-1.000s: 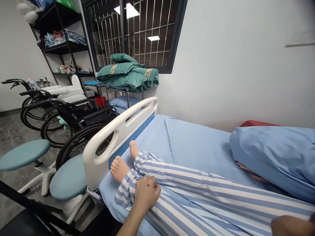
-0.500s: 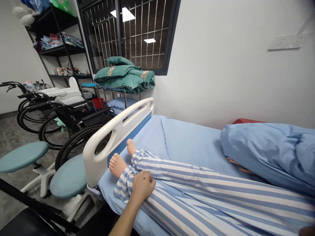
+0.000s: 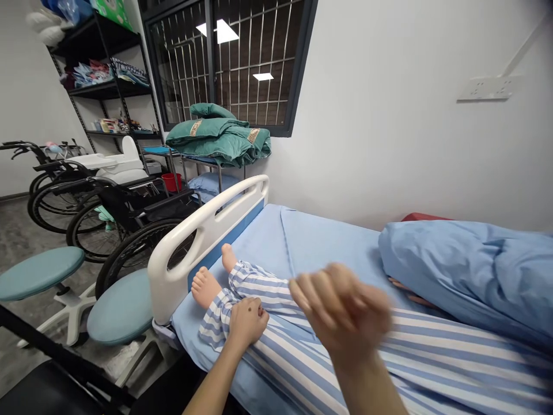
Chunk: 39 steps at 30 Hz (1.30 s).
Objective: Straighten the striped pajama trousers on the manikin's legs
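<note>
Two legs in blue-and-white striped pajama trousers lie stretched out on a bed, with smooth bare feet near the footboard. My left hand is closed on the trouser leg just above the nearer ankle, fingers curled into the cloth. Over the legs, apart from them, hangs my right hand, blurred by motion. Its fingers are bent into a loose fist, and nothing shows in them. A bunched light-blue cover lies to the right, with fingertips showing from under its edge.
The white footboard closes off the bed's left end. Beyond it are black wheelchairs, round teal stools and green folded quilts on a stand under the window. A wall runs along the bed's far side.
My right hand has come into view from the lower right and now is above the legs. The left hand keeps its place on the trouser leg. The view has shifted slightly.
</note>
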Each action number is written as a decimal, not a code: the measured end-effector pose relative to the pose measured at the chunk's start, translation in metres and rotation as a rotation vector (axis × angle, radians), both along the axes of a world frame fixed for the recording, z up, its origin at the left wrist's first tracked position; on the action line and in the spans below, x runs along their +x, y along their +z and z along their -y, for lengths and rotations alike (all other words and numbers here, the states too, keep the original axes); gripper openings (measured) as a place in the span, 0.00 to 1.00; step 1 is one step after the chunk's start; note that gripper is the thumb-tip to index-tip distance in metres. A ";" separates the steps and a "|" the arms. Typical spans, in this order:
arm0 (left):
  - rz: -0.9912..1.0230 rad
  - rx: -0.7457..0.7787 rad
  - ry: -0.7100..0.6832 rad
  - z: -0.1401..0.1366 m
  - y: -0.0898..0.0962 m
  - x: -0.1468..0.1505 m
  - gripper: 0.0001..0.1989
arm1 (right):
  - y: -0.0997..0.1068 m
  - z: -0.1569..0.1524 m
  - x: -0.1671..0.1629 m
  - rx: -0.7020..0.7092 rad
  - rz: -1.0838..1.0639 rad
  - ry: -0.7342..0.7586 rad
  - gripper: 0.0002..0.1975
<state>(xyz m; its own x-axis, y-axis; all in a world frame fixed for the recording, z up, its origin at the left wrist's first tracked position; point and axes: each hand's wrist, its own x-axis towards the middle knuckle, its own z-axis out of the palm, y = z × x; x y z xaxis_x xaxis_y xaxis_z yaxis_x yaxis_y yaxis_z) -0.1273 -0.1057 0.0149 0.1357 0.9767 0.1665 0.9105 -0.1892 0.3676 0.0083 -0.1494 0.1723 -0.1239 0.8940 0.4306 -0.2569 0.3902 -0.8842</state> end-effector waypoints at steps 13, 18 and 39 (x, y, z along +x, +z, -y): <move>0.029 0.029 -0.022 -0.007 -0.014 -0.003 0.07 | -0.159 -0.160 -0.050 -0.098 0.771 -0.445 0.13; 0.183 -0.058 -0.015 -0.018 -0.011 -0.003 0.07 | -0.178 -0.170 -0.044 -0.118 0.745 -0.434 0.17; 0.061 0.139 0.054 -0.140 -0.018 0.025 0.15 | -0.178 -0.180 -0.039 -0.319 0.102 -0.492 0.17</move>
